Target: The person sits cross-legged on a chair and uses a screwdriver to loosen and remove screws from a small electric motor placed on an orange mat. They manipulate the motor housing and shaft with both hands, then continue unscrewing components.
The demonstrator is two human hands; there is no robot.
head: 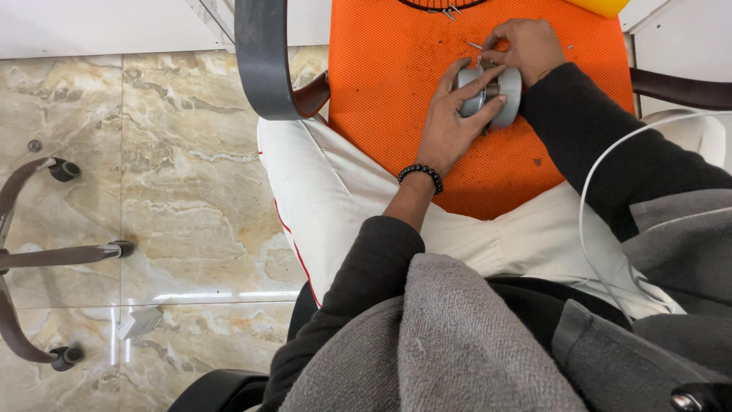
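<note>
A grey twin-wheel caster [492, 93] lies on the orange mesh seat [396, 61] of an overturned chair across my lap. My left hand [450, 122], with a black bead bracelet [421, 174] at the wrist, grips the caster from the near side. My right hand [522, 47] sits just above it, its fingertips pinched on a small thin metal piece [477, 47] at the caster's top. What lies under the fingers is hidden.
A grey chair armrest [263, 57] curves at the seat's left, another dark armrest [679, 88] at the right. A white cable [591, 191] loops over my right arm. A wheeled chair base [46, 259] stands on the marble floor at the left, near a paper scrap [139, 322].
</note>
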